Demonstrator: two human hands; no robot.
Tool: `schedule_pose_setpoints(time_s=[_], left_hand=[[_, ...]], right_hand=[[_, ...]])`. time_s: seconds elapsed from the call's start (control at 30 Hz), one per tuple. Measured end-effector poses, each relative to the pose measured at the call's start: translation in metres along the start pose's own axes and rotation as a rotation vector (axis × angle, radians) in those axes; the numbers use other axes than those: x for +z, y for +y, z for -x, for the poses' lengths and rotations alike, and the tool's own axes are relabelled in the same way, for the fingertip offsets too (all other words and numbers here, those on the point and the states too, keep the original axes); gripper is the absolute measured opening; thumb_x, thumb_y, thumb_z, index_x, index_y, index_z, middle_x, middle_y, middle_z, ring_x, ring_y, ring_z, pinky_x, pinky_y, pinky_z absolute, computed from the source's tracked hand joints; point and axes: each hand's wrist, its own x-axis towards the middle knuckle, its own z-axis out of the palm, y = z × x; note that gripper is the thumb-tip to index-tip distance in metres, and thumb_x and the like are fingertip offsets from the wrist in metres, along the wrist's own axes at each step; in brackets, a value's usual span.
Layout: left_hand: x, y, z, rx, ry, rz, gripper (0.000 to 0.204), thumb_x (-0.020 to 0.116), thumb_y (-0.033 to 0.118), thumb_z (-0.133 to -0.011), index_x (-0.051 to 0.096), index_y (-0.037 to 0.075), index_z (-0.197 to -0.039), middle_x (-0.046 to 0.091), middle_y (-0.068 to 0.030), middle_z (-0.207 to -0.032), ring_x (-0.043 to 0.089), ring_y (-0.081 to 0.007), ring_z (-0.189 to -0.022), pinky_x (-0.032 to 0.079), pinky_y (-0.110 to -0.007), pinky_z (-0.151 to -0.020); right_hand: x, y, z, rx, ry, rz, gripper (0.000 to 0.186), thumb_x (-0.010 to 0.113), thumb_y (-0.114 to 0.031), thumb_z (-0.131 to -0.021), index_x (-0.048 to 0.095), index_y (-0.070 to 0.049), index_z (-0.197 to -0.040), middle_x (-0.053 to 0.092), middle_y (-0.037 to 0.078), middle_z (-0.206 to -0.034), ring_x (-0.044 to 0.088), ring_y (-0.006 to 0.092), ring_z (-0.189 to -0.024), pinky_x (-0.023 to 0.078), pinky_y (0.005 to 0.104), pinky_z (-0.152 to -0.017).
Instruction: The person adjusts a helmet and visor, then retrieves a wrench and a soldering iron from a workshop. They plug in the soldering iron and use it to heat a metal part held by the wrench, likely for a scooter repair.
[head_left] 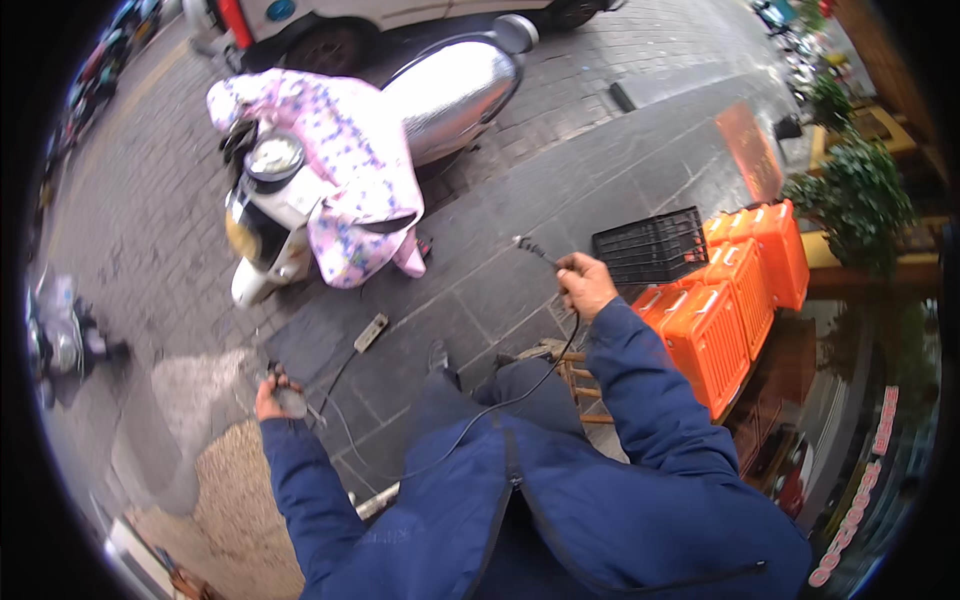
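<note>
A right hand grips a black, plug-ended cable to the right of a parked scooter; on the scooter's near side, the left hand's grip cannot be made out.

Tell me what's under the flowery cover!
Under the cover is a scooter: its white front and silver seat stick out. The middle is covered, so I can't see what's there.
</note>
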Motion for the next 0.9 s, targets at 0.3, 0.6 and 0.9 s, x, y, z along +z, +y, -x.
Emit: schedule_pose_setpoints(time_s=[0.3,0.6,0.9], left_hand=[[-0.009,-0.011,0.054,0.239,0.045,-0.026,0.019,0.056,0.005,-0.083,0.057,-0.004,-0.1,0.063,-0.0118,-0.091,0.061,-0.0172,-0.066,0.055,-0.035,-0.056],[-0.034,-0.085,0.038,0.31,0.224,-0.005,0.021,0.056,0.006,-0.085,0.058,-0.003,-0.103,0.065,-0.01,-0.091,0.061,-0.0157,-0.065,0.054,-0.033,-0.058],[-0.11,-0.238,-0.03,0.282,0.422,0.139,0.021,0.055,0.005,-0.083,0.058,-0.004,-0.102,0.063,-0.0113,-0.093,0.06,-0.0134,-0.068,0.052,-0.029,-0.06]], right_hand=[[0.084,0.017,-0.048,-0.022,-0.321,0.215,0.018,0.053,-0.009,-0.091,0.058,-0.002,-0.107,0.048,-0.001,-0.061,0.04,0.0058,-0.046,0.032,0.0222,-0.04],[0.224,0.112,-0.133,-0.257,-0.665,0.757,0.023,0.059,-0.014,-0.087,0.065,-0.004,-0.107,0.055,0.003,-0.06,0.048,0.0089,-0.053,0.041,0.0264,-0.052],[0.37,0.257,-0.211,-0.744,-0.836,1.194,0.022,0.06,-0.021,-0.085,0.067,-0.008,-0.102,0.067,0.016,-0.079,0.066,0.0307,-0.075,0.051,0.0364,-0.071]])
